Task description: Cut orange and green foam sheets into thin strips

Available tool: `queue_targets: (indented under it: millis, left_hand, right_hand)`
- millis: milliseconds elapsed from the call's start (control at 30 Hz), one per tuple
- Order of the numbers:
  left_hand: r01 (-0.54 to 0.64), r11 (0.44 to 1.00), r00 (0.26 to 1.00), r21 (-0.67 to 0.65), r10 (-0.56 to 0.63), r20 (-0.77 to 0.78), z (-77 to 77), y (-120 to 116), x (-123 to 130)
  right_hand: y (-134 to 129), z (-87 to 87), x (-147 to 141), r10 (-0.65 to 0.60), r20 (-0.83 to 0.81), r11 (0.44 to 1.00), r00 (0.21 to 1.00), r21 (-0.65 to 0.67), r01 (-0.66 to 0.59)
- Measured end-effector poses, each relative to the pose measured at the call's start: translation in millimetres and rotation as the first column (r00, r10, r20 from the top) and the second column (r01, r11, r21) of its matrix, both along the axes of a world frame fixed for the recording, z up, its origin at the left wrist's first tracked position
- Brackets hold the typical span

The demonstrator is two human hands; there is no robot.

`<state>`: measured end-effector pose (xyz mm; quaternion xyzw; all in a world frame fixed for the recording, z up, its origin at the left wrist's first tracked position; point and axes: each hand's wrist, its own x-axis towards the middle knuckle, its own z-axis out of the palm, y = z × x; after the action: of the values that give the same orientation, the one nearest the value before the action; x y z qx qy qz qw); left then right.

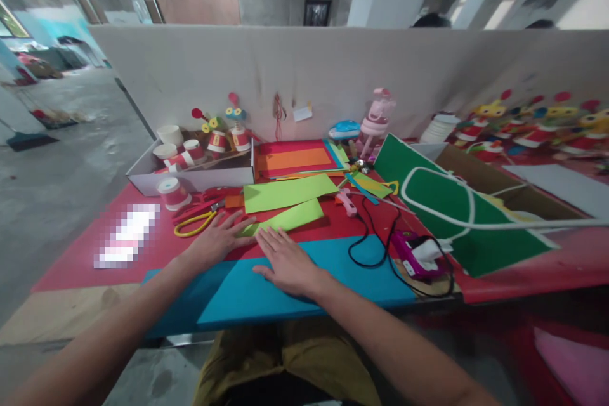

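My left hand (pixel 216 242) lies flat with fingers spread, its fingertips at the left end of a light green paper strip (pixel 301 216). Palm down, my right hand (pixel 289 264) stretches its fingers onto the same strip, its palm over a blue sheet (pixel 342 276) along the table's front edge. Neither hand grips anything. Behind the strip is a wider light green sheet (pixel 290 192). Pliers or scissors with yellow handles (pixel 195 226) rest just beyond my left hand. To the right of the strip lies a small pink glue gun (pixel 349 205) with a black cord.
A white box (pixel 193 183) holds paper cups and two cup figures. One red-and-white cup (pixel 173 193) stands before it. On the right are a purple power socket (pixel 413 260), a green board (pixel 457 219) and a white cable (pixel 523 226). Several figures line the back right.
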<state>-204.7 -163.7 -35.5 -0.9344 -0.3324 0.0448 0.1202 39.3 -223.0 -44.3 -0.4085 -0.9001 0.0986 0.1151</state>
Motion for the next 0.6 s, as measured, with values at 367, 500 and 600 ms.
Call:
queue_targets:
  millis: [367,500,600]
  left_hand:
    - [-0.018,1.0,1.0,-0.025,0.017,-0.022,6.2,-1.4,3.7]
    - [0.005,1.0,1.0,-0.026,-0.005,-0.016,6.5,-1.5,2.2]
    - [0.014,1.0,1.0,-0.015,-0.014,-0.01,6.7,-1.7,1.0]
  right_hand:
    - [21.9,-6.9,64.1,-0.032,0.042,0.983,0.999,-0.178,0.039]
    - [31.5,-11.5,89.4,-0.114,0.09,0.976,0.989,-0.177,0.129]
    - [35.3,-5.9,91.3,-0.221,0.118,0.959,0.968,-0.156,0.238]
